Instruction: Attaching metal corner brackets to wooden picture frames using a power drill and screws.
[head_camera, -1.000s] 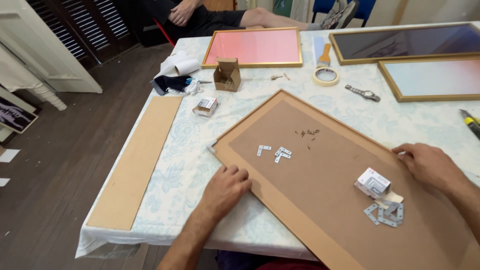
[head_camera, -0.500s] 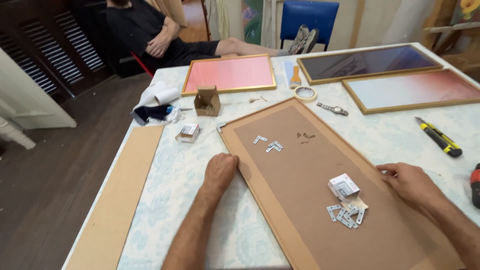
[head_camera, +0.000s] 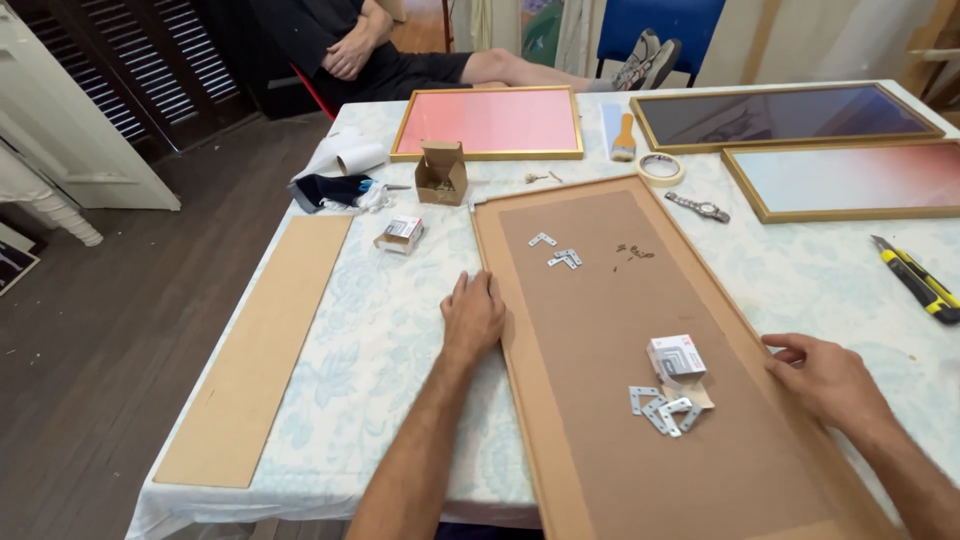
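Observation:
A long wooden picture frame (head_camera: 520, 370) lies face down on the table, its brown backing board up. My left hand (head_camera: 473, 315) rests flat against the frame's left rail. My right hand (head_camera: 825, 380) presses on the right rail, fingers curled over its edge. On the backing lie a small white box (head_camera: 676, 357), several metal corner brackets (head_camera: 662, 410) beside it, more brackets (head_camera: 560, 255) farther up, and a few small screws (head_camera: 634, 251).
A long fibreboard strip (head_camera: 265, 345) lies at the table's left edge. Three framed pictures (head_camera: 490, 122) sit at the back. Nearby are a small cardboard box (head_camera: 441, 172), tape roll (head_camera: 660, 168), brush (head_camera: 623, 138), wristwatch (head_camera: 698, 207), yellow utility knife (head_camera: 915, 278). A person sits beyond the table.
The frame has turned from a diagonal lie to nearly lengthwise in front of me. Both hands stayed on its rails. The camera view has shifted right.

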